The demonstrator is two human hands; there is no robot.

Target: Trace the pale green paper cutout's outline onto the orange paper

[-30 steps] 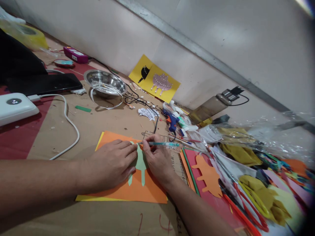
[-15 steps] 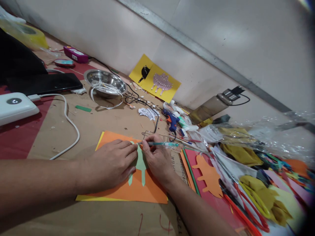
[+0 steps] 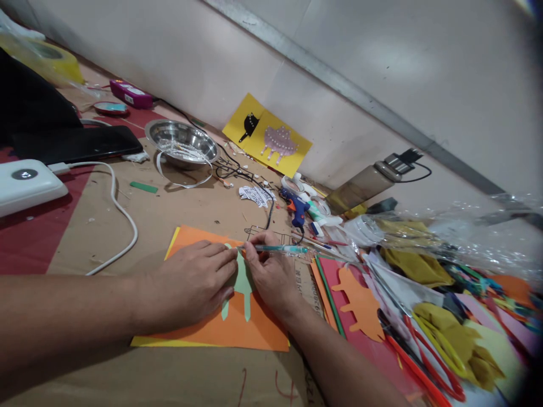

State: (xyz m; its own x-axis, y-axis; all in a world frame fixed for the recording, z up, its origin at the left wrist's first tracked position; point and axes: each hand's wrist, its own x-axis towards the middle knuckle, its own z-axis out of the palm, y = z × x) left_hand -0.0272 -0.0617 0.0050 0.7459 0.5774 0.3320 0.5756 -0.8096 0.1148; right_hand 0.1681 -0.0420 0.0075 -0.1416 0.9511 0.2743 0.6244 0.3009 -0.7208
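My left hand (image 3: pixel 203 280) lies flat, fingers stretched out, over a light green paper cutout (image 3: pixel 242 277) and the orange sheet (image 3: pixel 266 328) beneath it. In my right hand (image 3: pixel 271 277) a pen with a teal, see-through barrel (image 3: pixel 282 249) is pinched, its tip at the cutout's upper edge. Both hands partly cover the cutout; two narrow legs of it show at the bottom. Under the orange sheet a yellow sheet (image 3: pixel 178 342) peeks out along the left and lower edges.
A steel bowl (image 3: pixel 182 141) and a blue glue gun (image 3: pixel 298 208) stand beyond the sheets. A bottle (image 3: pixel 360 183) leans by the wall. To the right are an orange cutout (image 3: pixel 360 305), red-handled scissors (image 3: pixel 436 362) and plastic bags. A power bank (image 3: pixel 29 186) with a white cable lies left.
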